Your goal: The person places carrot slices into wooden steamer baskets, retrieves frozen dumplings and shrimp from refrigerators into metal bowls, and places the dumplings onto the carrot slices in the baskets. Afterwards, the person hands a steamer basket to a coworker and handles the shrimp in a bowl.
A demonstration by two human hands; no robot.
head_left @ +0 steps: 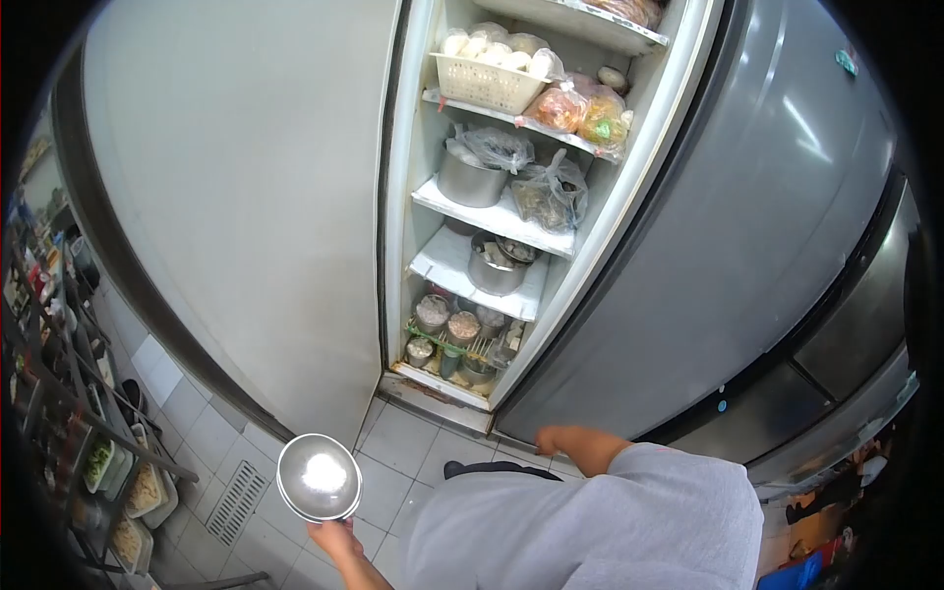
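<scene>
My left hand (pixel 335 537) grips the near rim of a round metal bowl (pixel 319 476), held out over the tiled floor at the lower left. My right hand (pixel 553 439) hangs low beside the grey fridge door, its fingers pointing down and partly hidden; what it holds, if anything, cannot be made out. Between the doors stands an open fridge (pixel 388 246). On its shelves are a white basket of pale round items (pixel 492 85), knotted plastic bags (pixel 551 196), a steel pot (pixel 470 181), a smaller pot (pixel 495 273) and several filled containers low down.
A white door panel (pixel 236 197) spans the left, and a grey door (pixel 688 226) the right. At the far left, a rack holds food trays (pixel 146 489). A drain grate (pixel 236 502) lies in the floor. Another person (pixel 844 485) is at the far right.
</scene>
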